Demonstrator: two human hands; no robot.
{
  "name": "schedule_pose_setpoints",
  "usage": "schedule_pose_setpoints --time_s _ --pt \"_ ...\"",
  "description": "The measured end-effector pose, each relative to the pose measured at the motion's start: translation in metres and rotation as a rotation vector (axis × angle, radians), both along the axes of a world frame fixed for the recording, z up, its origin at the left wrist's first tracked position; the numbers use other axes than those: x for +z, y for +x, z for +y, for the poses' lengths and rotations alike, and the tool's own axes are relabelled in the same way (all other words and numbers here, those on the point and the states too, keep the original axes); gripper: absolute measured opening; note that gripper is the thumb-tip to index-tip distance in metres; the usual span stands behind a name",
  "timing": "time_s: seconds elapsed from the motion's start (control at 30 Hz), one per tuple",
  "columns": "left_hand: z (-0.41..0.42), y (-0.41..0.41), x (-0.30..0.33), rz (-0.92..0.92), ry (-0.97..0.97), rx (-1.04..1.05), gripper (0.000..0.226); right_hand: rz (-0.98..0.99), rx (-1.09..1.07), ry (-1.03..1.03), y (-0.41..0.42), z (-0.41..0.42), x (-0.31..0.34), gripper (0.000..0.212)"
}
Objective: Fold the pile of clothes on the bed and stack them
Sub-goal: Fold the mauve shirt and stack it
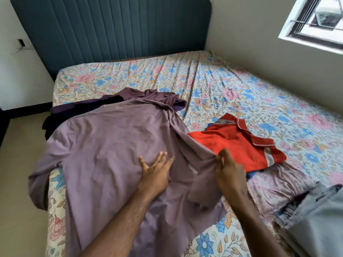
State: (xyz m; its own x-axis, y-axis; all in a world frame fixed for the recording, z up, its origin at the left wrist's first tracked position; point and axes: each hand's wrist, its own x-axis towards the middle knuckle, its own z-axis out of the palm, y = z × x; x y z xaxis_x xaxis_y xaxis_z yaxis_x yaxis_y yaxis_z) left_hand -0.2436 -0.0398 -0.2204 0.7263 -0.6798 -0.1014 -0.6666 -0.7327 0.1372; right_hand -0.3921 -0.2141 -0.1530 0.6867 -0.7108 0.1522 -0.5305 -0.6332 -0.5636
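Note:
A mauve shirt (104, 145) lies spread out across the near left part of the bed. My left hand (156, 173) presses flat on its middle with fingers straight. My right hand (228, 173) pinches the shirt's right edge and lifts it off the sheet. To the right sits a folded red polo shirt (235, 145) on top of something blue that barely shows. Behind the mauve shirt lie dark purple clothes (78, 110) in a loose heap.
The bed has a floral sheet (241, 93) and a dark padded headboard (111, 28). Grey trousers (313, 219) lie at the near right corner. A wall with a window (315, 19) runs along the right; floor (18, 164) shows at the left.

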Motion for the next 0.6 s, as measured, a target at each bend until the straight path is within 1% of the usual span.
schedule_pose_setpoints --time_s 0.07,0.13,0.17,0.23,0.27,0.33,0.4,0.43,0.47,0.5,0.53,0.57,0.6 --pt "-0.004 -0.011 0.006 -0.006 -0.058 -0.028 0.072 -0.115 0.073 -0.068 0.014 -0.031 0.034 0.012" --pt "-0.009 -0.024 0.012 0.028 -0.148 -0.054 0.057 -0.139 0.148 -0.166 0.03 -0.072 0.072 0.01" --pt "-0.012 -0.03 0.014 0.044 -0.178 -0.067 0.049 -0.118 0.164 -0.22 0.04 -0.093 0.092 0.007" --pt "-0.019 -0.041 0.018 0.014 -0.235 -0.115 0.034 -0.028 0.158 -0.331 0.062 -0.138 0.125 0.002" --pt "-0.022 -0.047 0.019 0.013 -0.278 -0.138 0.032 0.037 0.163 -0.356 0.074 -0.157 0.135 0.005" --pt "-0.029 -0.06 0.025 0.062 -0.357 -0.184 0.032 0.267 0.184 -0.39 0.095 -0.178 0.141 0.011" --pt "-0.035 -0.072 0.026 0.126 -0.341 -0.236 0.035 0.632 0.179 -0.423 0.106 -0.176 0.125 0.007" --pt "-0.037 -0.079 0.023 0.166 -0.309 -0.257 0.038 0.764 0.174 -0.438 0.11 -0.171 0.111 0.015" --pt "-0.04 -0.085 0.021 0.213 -0.269 -0.281 0.042 0.831 0.194 -0.482 0.116 -0.163 0.097 0.025" --pt "-0.041 -0.091 0.018 0.246 -0.236 -0.313 0.046 0.779 0.233 -0.526 0.119 -0.148 0.087 0.03" --pt "-0.043 -0.096 0.015 0.289 -0.206 -0.331 0.054 0.657 0.287 -0.554 0.125 -0.136 0.075 0.029" --pt "-0.044 -0.099 0.011 0.313 -0.168 -0.338 0.063 0.522 0.339 -0.532 0.133 -0.117 0.066 0.027" --pt "-0.045 -0.104 0.011 0.322 -0.131 -0.343 0.071 0.422 0.395 -0.467 0.141 -0.097 0.056 0.025"
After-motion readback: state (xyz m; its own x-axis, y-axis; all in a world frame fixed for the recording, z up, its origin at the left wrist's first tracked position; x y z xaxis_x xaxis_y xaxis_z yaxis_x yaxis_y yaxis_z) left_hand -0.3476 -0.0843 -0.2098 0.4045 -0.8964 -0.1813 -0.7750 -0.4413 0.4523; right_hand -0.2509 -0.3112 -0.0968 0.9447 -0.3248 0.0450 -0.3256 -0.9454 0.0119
